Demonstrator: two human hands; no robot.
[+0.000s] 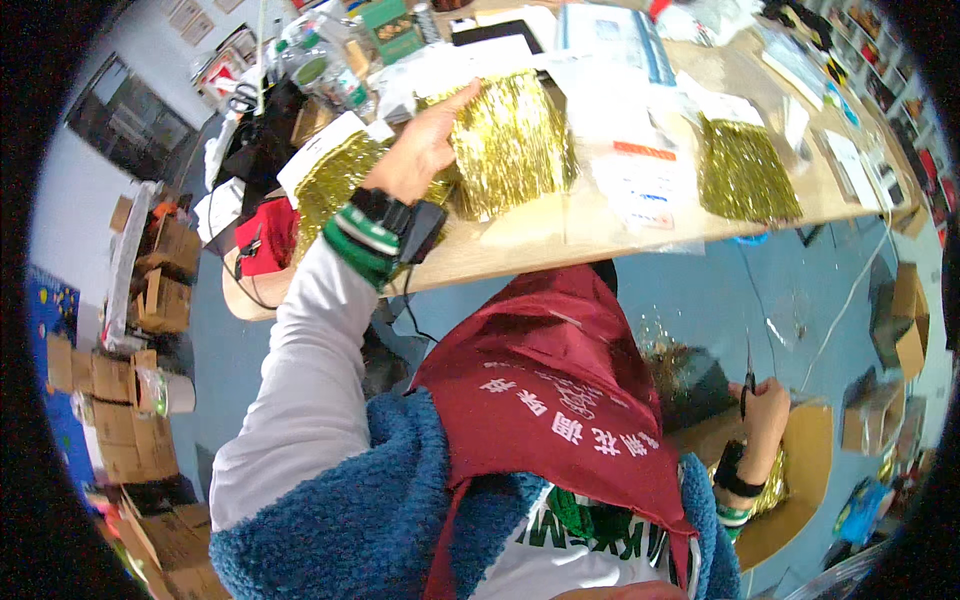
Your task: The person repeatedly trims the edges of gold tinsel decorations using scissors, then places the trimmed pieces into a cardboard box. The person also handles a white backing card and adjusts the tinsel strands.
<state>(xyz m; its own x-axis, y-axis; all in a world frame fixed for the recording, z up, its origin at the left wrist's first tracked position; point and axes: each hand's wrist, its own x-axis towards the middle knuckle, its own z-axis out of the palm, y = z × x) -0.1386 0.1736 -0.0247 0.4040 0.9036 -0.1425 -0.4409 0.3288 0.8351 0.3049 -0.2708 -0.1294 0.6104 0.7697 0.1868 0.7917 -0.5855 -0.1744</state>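
My left hand (429,144) grips a gold metallic tinsel fringe (514,142) by its left side over the wooden table. The thumb lies on top; the other fingers are hidden. Just left of that wrist, a second gold fringe with a white header (330,176) lies partly under my arm. Low on the right, beside my body, my right hand (766,411) holds scissors (748,386), blades pointing away from me. Below that hand, an open cardboard box (806,465) has gold tinsel (771,487) in it.
Another gold fringe (746,172) lies on the right of the table (480,259), beyond clear plastic bags with printed labels (637,180). A red cloth item (268,238) is at the left edge. Bottles (311,71) and another pair of scissors (244,97) stand behind. A cable hangs from my left wrist.
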